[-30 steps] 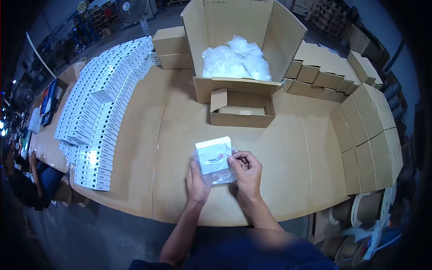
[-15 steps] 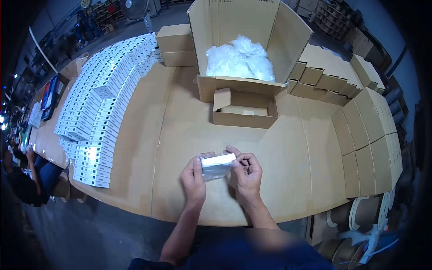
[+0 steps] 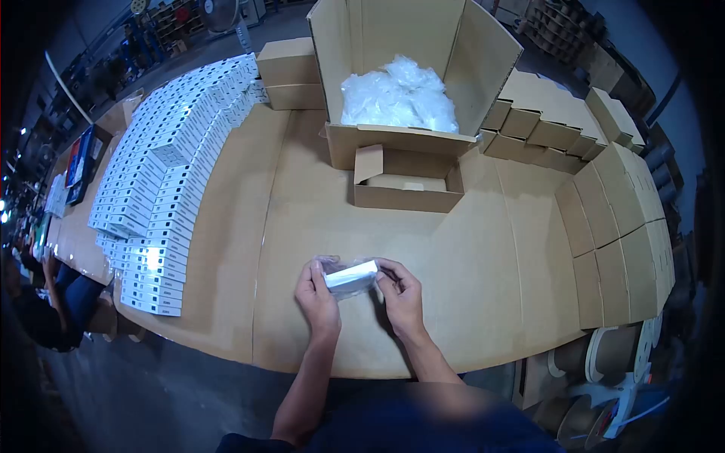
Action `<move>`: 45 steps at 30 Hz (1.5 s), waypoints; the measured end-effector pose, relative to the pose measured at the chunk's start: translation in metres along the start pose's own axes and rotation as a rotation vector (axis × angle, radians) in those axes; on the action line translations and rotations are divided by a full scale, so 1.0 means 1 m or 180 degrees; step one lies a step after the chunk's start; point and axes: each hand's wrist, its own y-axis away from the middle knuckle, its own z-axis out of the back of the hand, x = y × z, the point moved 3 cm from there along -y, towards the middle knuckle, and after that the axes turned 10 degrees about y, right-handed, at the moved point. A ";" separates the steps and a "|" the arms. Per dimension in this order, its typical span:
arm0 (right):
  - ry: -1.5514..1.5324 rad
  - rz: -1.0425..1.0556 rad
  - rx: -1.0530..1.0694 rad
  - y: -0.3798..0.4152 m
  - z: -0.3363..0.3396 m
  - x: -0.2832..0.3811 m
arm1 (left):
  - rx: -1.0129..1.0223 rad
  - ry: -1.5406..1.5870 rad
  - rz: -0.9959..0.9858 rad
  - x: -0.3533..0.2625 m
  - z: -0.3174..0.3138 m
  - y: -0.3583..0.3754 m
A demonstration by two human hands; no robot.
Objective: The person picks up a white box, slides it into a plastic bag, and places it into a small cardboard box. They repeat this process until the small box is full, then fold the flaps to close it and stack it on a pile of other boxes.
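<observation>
Table: brown covered top, under everything on it. Large carton = landmark, flaps up, far side of table. Person: left edge of view, well apart from large carton. White boxes: many, stacked in rows, left of large carton. Closed brown boxes: two-high block, right of large carton and nearer the wearer. Flatter brown boxes: piled just right of it. Two brown boxes: one on the other, just left of it. Clear plastic: crumpled heap inside it. Small open box: just in front of it, flap up at left end. Left hand: nearer the wearer than large carton, thumb and fingers closed on left end of white item and its wrap. Right hand: same side, thumb and fingers pinching right end. White item: between both hands, slightly tilted, above table, in front of large carton; thin clear wrap around it, contents unreadable.
</observation>
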 end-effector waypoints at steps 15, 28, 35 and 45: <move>-0.0212 0.0229 0.0411 -0.013 0.010 0.018 | -0.0070 -0.0103 -0.0416 0.002 -0.012 -0.009; 0.1207 0.0800 0.0285 -0.015 0.013 0.006 | 0.1143 0.1385 0.0451 0.012 -0.030 -0.031; 0.0749 0.0497 0.0461 -0.009 0.021 0.035 | 0.1756 -0.0550 0.0383 -0.017 -0.033 0.001; 0.0338 0.0132 0.0046 -0.003 0.014 0.041 | 0.1088 0.0065 0.0461 -0.022 -0.049 0.010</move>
